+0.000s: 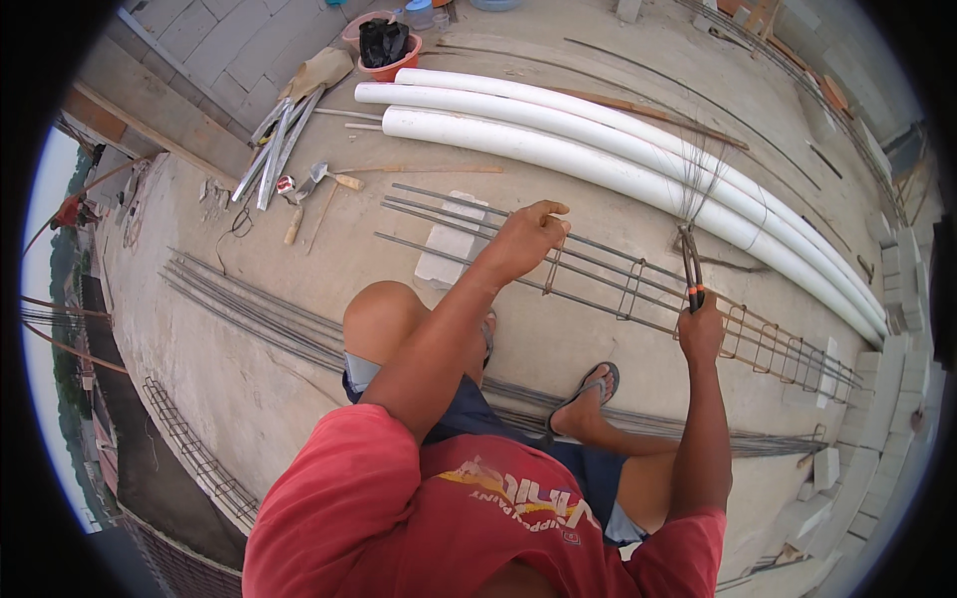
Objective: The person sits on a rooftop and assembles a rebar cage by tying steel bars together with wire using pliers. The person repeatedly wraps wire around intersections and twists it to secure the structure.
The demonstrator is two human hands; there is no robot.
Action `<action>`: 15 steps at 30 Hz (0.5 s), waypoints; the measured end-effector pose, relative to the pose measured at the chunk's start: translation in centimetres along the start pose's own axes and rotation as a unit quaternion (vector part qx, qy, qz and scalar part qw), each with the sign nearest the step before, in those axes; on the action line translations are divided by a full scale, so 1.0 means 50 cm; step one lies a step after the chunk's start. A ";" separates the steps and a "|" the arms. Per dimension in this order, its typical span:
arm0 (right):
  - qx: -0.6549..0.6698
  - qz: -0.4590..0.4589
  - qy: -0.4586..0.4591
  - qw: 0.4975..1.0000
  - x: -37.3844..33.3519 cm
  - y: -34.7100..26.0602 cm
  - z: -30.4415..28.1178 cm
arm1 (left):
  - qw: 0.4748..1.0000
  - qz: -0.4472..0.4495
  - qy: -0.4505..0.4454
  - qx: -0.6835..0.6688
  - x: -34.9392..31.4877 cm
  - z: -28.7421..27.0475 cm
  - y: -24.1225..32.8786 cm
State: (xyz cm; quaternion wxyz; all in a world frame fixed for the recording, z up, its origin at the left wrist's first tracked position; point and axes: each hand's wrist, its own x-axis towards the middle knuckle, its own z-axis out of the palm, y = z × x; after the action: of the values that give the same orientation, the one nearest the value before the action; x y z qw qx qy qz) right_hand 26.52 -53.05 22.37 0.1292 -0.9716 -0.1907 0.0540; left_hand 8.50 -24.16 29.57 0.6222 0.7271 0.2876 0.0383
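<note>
Pincers, right of centre: black grips with orange bands, dark brownish metal above. Long bars plain dull grey, stirrups rusty brown. Wire bunch near-black against clean white pipes. Block left of centre: off-white. Shirt, lower middle: faded red, chest print in white and yellow. Shorts navy, pale grey-blue patches. Sandal dark grey. Upper left: orange-red tub, black bag, grey wall gridded with joint lines. Floor dusty beige-grey.
</note>
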 end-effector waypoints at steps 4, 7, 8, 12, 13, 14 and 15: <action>-0.003 0.082 0.014 0.997 0.042 0.078 0.124 | 0.991 0.104 0.066 -0.045 -0.105 -0.144 0.076; 0.025 0.099 0.011 0.995 0.042 0.091 0.185 | 0.984 0.106 0.140 -0.008 -0.143 -0.198 0.058; 0.037 0.105 0.006 0.994 0.038 0.090 0.198 | 0.981 0.097 0.168 0.007 -0.153 -0.214 0.043; -0.080 0.029 0.007 0.996 0.012 0.081 0.251 | 0.982 0.016 0.123 0.145 -0.157 -0.194 -0.042; -0.126 0.015 0.009 0.992 0.010 0.081 0.263 | 0.981 0.005 0.090 0.171 -0.157 -0.192 -0.029; -0.119 0.038 -0.022 0.992 0.009 0.069 0.259 | 0.980 -0.009 0.055 0.193 -0.164 -0.185 -0.028; -0.135 0.034 -0.005 0.990 0.000 0.063 0.252 | 0.981 -0.009 0.061 0.184 -0.167 -0.184 -0.034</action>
State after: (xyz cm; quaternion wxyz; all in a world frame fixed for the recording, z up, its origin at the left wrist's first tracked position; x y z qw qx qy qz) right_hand 25.70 -52.96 9.41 -0.0060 -0.9858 -0.1636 0.0373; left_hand -2.87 -19.81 32.55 0.4591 0.8230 0.3337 0.0230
